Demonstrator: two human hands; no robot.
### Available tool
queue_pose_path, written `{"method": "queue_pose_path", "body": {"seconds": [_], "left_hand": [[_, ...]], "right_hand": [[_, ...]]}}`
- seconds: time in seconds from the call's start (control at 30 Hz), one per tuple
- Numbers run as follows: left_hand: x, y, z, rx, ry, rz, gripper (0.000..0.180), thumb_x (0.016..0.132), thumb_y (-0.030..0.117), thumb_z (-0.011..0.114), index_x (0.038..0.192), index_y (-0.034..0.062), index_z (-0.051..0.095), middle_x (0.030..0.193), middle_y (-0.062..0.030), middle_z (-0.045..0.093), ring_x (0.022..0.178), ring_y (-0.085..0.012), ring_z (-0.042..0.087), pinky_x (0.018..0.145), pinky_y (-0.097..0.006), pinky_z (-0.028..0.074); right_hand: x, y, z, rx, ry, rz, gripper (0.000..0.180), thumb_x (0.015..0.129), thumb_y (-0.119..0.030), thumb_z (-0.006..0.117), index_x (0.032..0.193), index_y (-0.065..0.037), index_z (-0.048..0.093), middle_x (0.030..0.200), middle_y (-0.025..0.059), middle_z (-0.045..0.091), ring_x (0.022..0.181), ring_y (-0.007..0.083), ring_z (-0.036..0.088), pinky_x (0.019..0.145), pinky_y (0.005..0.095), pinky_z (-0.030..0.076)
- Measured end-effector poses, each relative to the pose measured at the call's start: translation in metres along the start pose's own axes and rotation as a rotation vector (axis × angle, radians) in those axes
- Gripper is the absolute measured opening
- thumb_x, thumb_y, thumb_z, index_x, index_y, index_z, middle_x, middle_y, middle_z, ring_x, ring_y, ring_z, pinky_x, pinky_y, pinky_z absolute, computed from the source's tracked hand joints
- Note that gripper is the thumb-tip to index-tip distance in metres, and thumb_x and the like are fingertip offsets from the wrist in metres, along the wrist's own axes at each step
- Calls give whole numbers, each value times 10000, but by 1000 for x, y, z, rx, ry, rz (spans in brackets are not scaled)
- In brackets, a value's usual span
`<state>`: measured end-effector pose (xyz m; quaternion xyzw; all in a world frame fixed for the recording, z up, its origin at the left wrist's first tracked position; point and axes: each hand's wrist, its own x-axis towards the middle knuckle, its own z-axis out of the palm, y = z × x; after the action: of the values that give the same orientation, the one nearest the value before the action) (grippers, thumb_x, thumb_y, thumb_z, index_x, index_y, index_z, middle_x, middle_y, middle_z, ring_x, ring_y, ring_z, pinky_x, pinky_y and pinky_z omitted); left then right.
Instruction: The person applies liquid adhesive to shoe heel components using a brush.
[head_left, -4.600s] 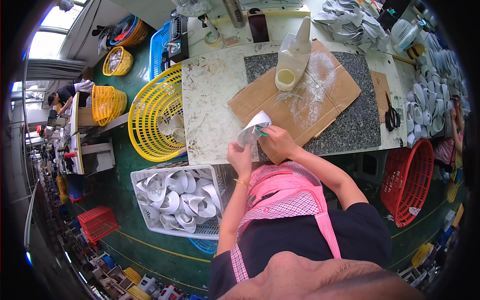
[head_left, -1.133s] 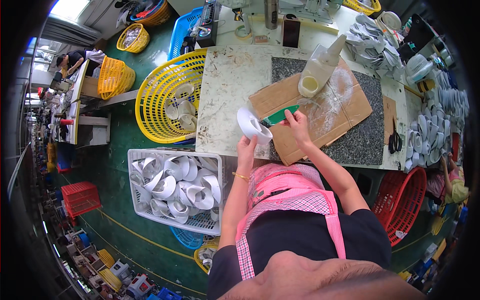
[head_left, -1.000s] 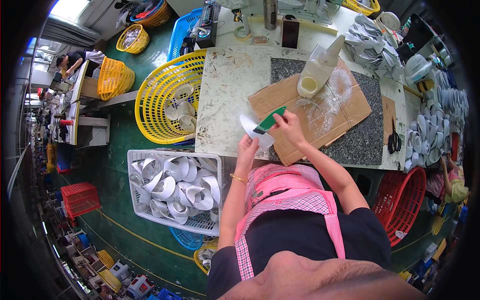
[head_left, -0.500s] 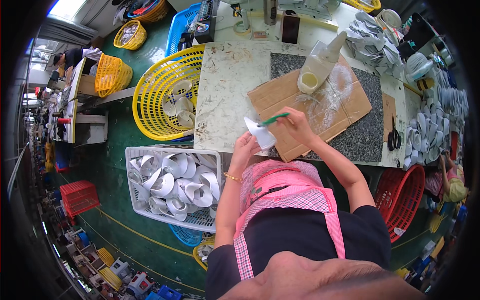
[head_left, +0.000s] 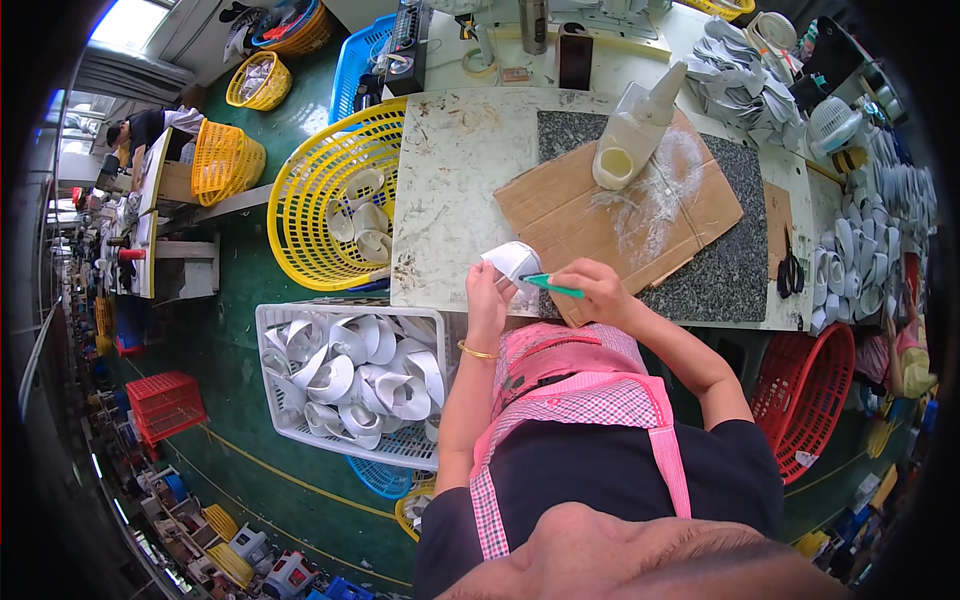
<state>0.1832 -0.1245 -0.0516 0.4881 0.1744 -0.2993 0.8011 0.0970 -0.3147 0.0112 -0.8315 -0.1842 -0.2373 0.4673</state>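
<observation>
My left hand [head_left: 488,302] pinches a curved white shoe piece [head_left: 511,260] by its edge, just above the table's front edge. In my right hand [head_left: 602,291] is a slim green brush [head_left: 556,287], its tip against or very near the right side of the piece. The fingers partly hide both things. Beyond my right hand lies a brown cardboard sheet [head_left: 555,215] with whitish dried smears. A cloudy plastic bottle [head_left: 618,160] with a pointed spout lies on the cardboard.
A white crate [head_left: 438,335] full of white shoe pieces stands at my left. Behind it, a yellow basket [head_left: 290,215] holds a few more. Black scissors [head_left: 790,272] lie at the table's right side, near stacked white pieces [head_left: 850,255]. A red basket [head_left: 805,400] stands right of me.
The white piece has been turned and tilted in my left hand. My right hand has moved slightly lower, and the brush now slants the other way, its tip at the piece's right side.
</observation>
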Motion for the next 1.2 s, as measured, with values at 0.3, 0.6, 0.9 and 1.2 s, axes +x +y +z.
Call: {"method": "queue_pose_path", "body": {"seconds": [0.3,0.6,0.9,1.2], "left_hand": [[-16,6,23,16,-4,55,211,1022,231,342,1069,31,390,1077,-205,589,906,-307,658,731,-405,575],[-5,-2,2,-565,-310,-332,370,1013,197,381,1327,1,372,1183,-166,567,1112,-264,579,887,-317,534],[-3,-29,-9,-556,-325,-388,399,908,-43,539,1290,-7,431,1152,-157,574,1080,-232,592,877,-253,561],[18,-60,-32,-990,-248,-759,250,952,14,489,1193,-47,507,1144,-202,571,1086,-315,588,851,-357,591]], "right_hand": [[16,-9,1,100,230,323,51,863,-20,615,888,12,645,733,118,626,610,175,622,552,282,472],[8,13,-5,119,295,419,132,818,49,600,941,13,633,784,109,634,663,192,644,601,281,495],[0,19,-8,35,84,215,252,801,56,584,1033,-16,648,882,118,649,776,232,651,675,312,520],[-7,7,-22,-120,35,97,339,677,-60,712,1012,-41,664,955,119,650,840,284,652,728,335,530]]}}
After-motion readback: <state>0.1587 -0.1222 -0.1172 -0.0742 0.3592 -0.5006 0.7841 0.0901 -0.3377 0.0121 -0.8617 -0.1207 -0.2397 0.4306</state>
